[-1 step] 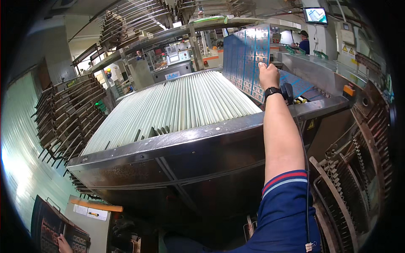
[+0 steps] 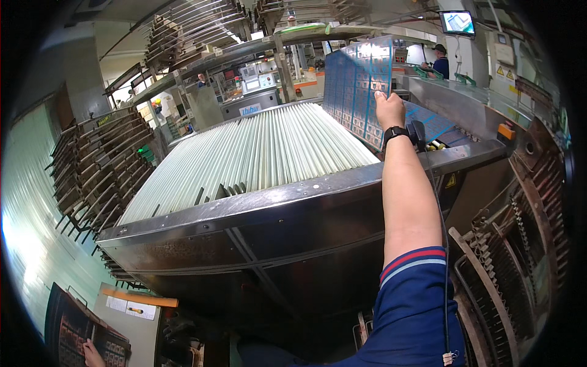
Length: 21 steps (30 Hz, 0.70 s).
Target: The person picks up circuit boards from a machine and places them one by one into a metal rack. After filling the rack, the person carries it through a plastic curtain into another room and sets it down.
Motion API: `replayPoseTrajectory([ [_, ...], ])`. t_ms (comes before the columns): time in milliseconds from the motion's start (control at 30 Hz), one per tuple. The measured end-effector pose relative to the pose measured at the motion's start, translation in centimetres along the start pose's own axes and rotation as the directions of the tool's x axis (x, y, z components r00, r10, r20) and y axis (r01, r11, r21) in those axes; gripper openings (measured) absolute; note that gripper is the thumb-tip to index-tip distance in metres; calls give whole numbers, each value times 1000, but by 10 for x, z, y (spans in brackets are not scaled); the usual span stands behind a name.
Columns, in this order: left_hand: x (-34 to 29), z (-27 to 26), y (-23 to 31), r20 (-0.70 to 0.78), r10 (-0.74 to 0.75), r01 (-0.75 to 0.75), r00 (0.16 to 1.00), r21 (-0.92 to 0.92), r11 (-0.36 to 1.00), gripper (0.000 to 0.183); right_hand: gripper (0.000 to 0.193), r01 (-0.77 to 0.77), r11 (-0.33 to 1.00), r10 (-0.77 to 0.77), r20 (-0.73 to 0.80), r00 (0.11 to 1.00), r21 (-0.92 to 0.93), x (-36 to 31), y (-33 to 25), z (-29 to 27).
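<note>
My right hand (image 2: 390,111), a dark band on its wrist, is closed on the right edge of a large blue circuit board panel (image 2: 354,85) with rows of copper-coloured patterns. That panel stands upright at the right end of a rack of white slats (image 2: 244,147). Low on the left, my left hand (image 2: 93,355) grips a dark panel (image 2: 73,330) bearing copper-coloured squares; only part of this hand shows. Behind my right wrist, another blue patterned panel (image 2: 428,122) lies on the machine's rollers.
A steel frame edge (image 2: 287,194) runs in front of the slats. Metal racks (image 2: 101,168) stand at the left, and more curved racks (image 2: 489,281) at the lower right. A person (image 2: 439,64) works beyond the machine. A cable (image 2: 441,226) follows my right arm.
</note>
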State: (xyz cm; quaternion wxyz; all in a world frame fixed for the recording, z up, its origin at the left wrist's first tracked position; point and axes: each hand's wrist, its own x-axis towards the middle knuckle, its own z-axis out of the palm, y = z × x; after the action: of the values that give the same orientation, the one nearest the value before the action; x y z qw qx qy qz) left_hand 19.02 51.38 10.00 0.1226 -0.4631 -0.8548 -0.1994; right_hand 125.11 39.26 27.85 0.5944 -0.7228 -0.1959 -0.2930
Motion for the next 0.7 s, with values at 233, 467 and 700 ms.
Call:
replayPoseTrajectory([
  [233,17,11,-23,55,24,-19,998,-86,996,61,46,-185,971,232,410,882,-152,27,42,21],
  [467,-6,2,-2,-45,10,-9,999,32,999,62,41,-326,945,320,-176,931,-11,15,21,5],
  [700,2,-1,-4,-42,-15,12,999,-55,998,65,30,-412,909,397,-186,899,-53,28,40,-3],
])
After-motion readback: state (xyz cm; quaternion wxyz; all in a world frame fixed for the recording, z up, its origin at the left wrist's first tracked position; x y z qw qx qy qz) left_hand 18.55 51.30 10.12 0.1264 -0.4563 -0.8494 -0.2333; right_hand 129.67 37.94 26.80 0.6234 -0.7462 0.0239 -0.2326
